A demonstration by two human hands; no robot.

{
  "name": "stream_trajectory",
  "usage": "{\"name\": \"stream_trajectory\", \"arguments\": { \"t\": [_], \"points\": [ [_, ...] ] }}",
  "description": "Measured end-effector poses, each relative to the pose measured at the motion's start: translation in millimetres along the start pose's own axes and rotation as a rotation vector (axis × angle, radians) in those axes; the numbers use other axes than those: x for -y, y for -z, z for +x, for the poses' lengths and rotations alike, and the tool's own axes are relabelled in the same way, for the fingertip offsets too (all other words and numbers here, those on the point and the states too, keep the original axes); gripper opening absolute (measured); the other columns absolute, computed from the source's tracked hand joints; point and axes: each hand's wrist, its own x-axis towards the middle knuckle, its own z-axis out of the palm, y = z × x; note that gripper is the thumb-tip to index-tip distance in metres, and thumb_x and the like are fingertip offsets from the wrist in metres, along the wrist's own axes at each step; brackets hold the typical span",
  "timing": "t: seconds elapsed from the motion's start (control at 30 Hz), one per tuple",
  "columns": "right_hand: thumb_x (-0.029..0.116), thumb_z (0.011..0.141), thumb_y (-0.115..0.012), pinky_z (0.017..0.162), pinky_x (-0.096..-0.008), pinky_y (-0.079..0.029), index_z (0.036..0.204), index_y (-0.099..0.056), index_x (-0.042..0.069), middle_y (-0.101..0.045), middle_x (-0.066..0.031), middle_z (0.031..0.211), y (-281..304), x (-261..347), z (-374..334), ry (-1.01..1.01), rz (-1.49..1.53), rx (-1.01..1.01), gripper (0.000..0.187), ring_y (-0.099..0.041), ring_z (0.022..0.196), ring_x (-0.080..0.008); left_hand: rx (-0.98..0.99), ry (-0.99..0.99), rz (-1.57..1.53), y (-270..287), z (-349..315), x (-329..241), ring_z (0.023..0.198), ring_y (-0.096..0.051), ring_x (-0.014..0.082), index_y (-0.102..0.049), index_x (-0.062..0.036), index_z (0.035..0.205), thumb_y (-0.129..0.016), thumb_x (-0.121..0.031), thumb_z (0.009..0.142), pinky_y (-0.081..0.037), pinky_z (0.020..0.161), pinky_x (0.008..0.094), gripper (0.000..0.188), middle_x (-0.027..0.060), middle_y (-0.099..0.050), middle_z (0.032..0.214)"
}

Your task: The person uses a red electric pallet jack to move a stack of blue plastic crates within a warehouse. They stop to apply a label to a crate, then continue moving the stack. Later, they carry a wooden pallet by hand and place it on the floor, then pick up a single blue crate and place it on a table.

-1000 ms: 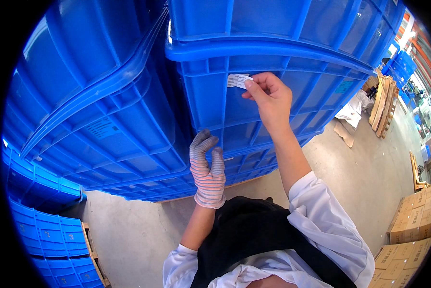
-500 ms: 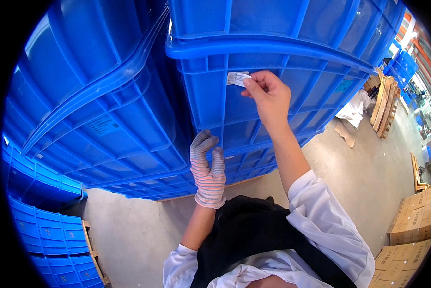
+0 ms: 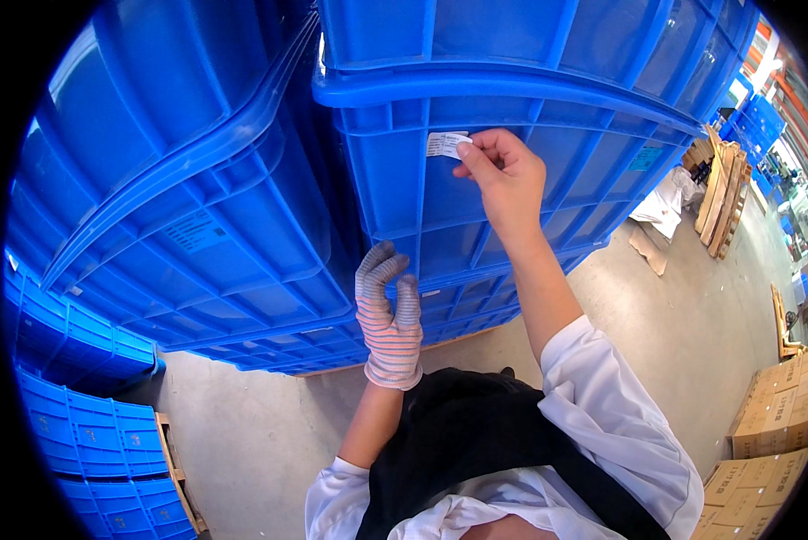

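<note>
A small white printed label is on the front wall of a blue plastic crate, just under the rim of the crate stacked above it. Bare, my right hand pinches the label's right end between thumb and fingers, and that end stands a little off the wall. My left hand wears a grey and orange striped knit glove. Its fingers are raised and loosely curved, thumb apart, with nothing in them. It hovers in front of the lower part of the crate stack, near the gap between two stacks.
Another blue crate stands close on the left, bearing a pale blue printed patch. More blue crates sit on a pallet at lower left. Wooden pallets lean at the right, and cardboard boxes are stacked at lower right on the concrete floor.
Hardly anything differs. The label's pinched end shows slightly more of its printed face, while both hands keep almost the same places.
</note>
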Motion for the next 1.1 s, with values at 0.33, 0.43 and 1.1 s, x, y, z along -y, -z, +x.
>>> {"name": "stream_trajectory", "arguments": {
  "t": [0.33, 0.43, 1.1],
  "points": [
    [0.008, 0.083, -0.067, 0.057, -0.0221, -0.049, 0.084, -0.066, 0.000, -0.066, -0.0065, 0.070, -1.8, -0.1, -0.3, 0.000, 0.003, -0.016, 0.009, -0.065, 0.063, -0.0102, 0.004, -0.022, 0.013, -0.9, 1.3, 0.6, 0.111, -0.055, 0.0325, -0.059, -0.0061, 0.104, -0.057, 0.000, 0.085, -0.041, 0.098, 0.0389, 0.020, 0.0176, -0.057, 0.119],
    [0.009, 0.083, -0.068, 0.056, -0.0219, -0.048, 0.083, -0.066, 0.000, -0.066, -0.0061, 0.068, -2.8, 0.5, -0.6, 0.008, -0.009, -0.025, 0.009, -0.064, 0.063, -0.0098, 0.004, -0.023, 0.004, -1.5, 1.7, 1.2, 0.111, -0.055, 0.0325, -0.059, -0.0060, 0.104, -0.058, 0.000, 0.085, -0.041, 0.098, 0.0388, 0.020, 0.0176, -0.057, 0.119],
    [0.007, 0.084, -0.068, 0.059, -0.0198, -0.047, 0.086, -0.065, 0.000, -0.066, -0.0058, 0.075, -4.1, 2.8, -1.6, 0.006, -0.055, -0.023, 0.009, -0.064, 0.065, -0.0103, 0.016, 0.008, 0.020, 0.2, 2.9, 1.6, 0.112, -0.054, 0.0328, -0.059, -0.0065, 0.104, -0.057, -0.002, 0.085, -0.040, 0.099, 0.0396, 0.019, 0.0179, -0.057, 0.120]
  ]
}}
